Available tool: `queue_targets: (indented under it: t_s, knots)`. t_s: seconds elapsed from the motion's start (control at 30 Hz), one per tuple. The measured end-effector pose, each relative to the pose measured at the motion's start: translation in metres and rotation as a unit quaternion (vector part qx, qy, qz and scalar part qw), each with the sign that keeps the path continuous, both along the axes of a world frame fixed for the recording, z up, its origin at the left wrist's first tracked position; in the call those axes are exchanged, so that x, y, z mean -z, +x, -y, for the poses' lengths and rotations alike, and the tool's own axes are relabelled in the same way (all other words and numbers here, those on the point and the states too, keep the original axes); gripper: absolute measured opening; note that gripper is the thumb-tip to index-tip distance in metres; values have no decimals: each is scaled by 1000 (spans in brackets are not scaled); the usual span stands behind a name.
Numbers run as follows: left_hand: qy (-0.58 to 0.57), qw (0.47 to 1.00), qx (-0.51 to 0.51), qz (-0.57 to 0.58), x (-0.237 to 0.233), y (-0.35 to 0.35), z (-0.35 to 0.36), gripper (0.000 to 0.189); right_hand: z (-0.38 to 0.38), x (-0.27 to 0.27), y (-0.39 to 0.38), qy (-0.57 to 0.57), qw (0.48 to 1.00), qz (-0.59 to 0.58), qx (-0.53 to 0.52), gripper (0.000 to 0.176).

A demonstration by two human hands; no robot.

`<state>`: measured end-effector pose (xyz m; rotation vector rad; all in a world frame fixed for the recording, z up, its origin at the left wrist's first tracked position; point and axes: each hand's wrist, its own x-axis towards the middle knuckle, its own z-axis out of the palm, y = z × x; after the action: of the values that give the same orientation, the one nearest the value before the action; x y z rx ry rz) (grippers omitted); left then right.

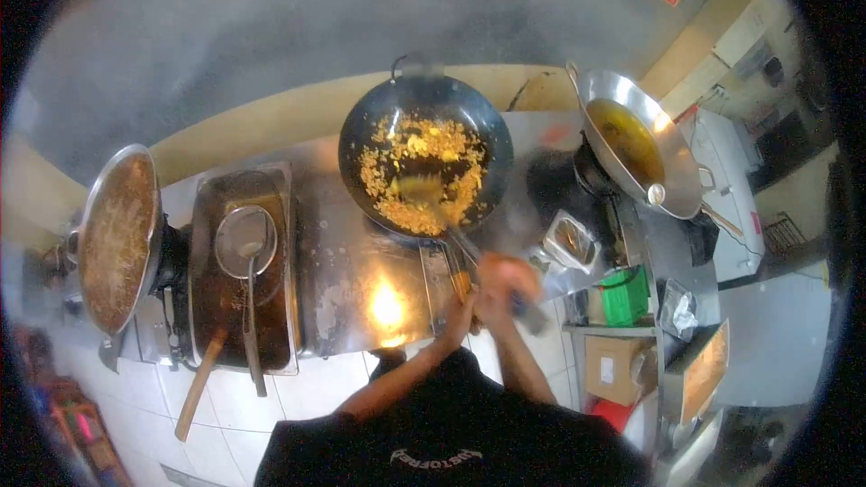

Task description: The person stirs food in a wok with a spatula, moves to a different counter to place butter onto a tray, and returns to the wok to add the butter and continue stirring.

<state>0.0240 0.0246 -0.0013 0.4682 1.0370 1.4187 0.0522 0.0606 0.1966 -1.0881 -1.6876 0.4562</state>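
A large black wok (pixel 496 135) holds crumbly, yellow-brown food (pixel 465 189) that looks like fried rice with bits of egg. My right hand (pixel 505 281), smeared by motion, is closed around the handle of a long spatula (pixel 460 242). Its blurred head rests in the food near the wok's middle. Just left of it, my left hand (pixel 458 317) is closed around the wok's handle (pixel 462 285) on the near side. Part of that handle is hidden by the fingers.
At left stand a wide pan of bubbling brown liquid (pixel 117 234) and a steel tray (pixel 290 261) with a strainer (pixel 245 239) over it. A metal wok (pixel 639 95) of yellow oil is at right, near a small steel container (pixel 571 242). Below are a green basket (pixel 624 296) and cardboard box (pixel 613 368).
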Motion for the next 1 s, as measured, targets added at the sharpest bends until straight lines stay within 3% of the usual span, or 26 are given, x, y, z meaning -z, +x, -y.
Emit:
queue_targets:
  t_s: [0.03, 0.07, 0.1, 0.13, 0.17, 0.2, 0.27, 0.3, 0.33, 0.4, 0.43, 0.5, 0.53, 0.57, 0.6, 0.67, 0.7, 0.73, 0.8, 0.83, 0.87, 0.9, 0.93, 0.97, 1.0]
  knots:
    - [-35, 999, 6, -41, -44, -11, 1, 39, -4, 9, 23, -45, 962, -231, -136, 36]
    - [-34, 999, -2, -41, -50, -12, -1, 39, -8, 13, 37, -93, 854, -439, -263, 34]
    - [-53, 998, -24, -38, -53, -10, -4, 38, -10, -11, 29, -99, 794, -495, -339, 30]
    - [-78, 996, -42, -33, -52, -4, -1, 38, -10, 0, 29, -106, 794, -493, -340, 30]
    - [-57, 998, -41, -4, -42, -2, 4, 38, -3, 18, 30, -92, 943, -231, -219, 30]
    - [-62, 997, -40, -8, -36, 2, 9, 38, -1, 33, 31, -63, 993, 54, -82, 30]
    - [-81, 996, -35, 8, -38, -1, -3, 40, -6, -2, 37, -1, 989, -98, -108, 23]
    - [-105, 994, -17, 16, -36, -2, -1, 41, -7, -2, 41, -61, 951, -235, -189, 22]
    - [-107, 994, -19, 23, -34, 1, 0, 41, -9, 11, 37, -131, 936, -260, -198, 21]
    - [-133, 991, 7, 3, -30, -4, 3, 42, -5, 30, 31, -168, 977, -68, -117, 20]
    - [-147, 989, 10, 26, -54, -7, 1, 43, -5, 25, 37, -163, 973, -94, -132, 20]
    - [-96, 995, -12, 7, -38, -8, -1, 43, -5, 34, 52, -152, 934, -255, -202, 20]
    - [-47, 998, -32, -7, -18, 2, -2, 44, -14, 100, 51, -131, 983, -92, -94, 19]
    - [-23, 999, -34, -7, 47, 17, -1, 43, -18, 158, 50, -120, 991, 56, -4, 19]
    - [-25, 999, -27, -9, 27, 17, 6, 43, -5, 138, 53, -123, 991, 53, 2, 19]
    - [-61, 997, -28, -28, -41, -5, 1, 42, 12, 41, 50, -261, 926, -213, -169, 18]
    - [-93, 992, 26, 79, -36, -8, 0, 40, 16, 17, 48, -318, 852, -330, -252, 18]
    - [-85, 992, 27, 84, -19, 1, -11, 40, 9, 29, 45, -312, 856, -324, -254, 18]
    - [-129, 983, -129, 24, 24, 25, -6, 37, 17, 91, 36, -358, 924, -24, -130, 32]
    - [-129, 984, -119, 19, 17, 17, 1, 37, 22, 107, 29, -366, 921, 120, -62, 46]
    - [-105, 992, -68, 7, -3, 3, 0, 35, 24, 52, 19, -280, 954, -65, -81, 26]
    - [-84, 996, -16, -3, -24, -10, 1, 33, 26, -5, 8, -169, 938, -265, -146, 17]
    - [-62, 997, 36, -8, -36, -18, 0, 32, 29, -61, -3, -56, 891, -390, -225, 31]
    - [-95, 994, 24, 41, -30, -16, 2, 35, 20, -17, -8, -81, 923, -351, -137, 27]
    - [-94, 994, 30, 47, -27, 3, -1, 35, 17, 23, 1, -79, 926, -346, -132, 27]
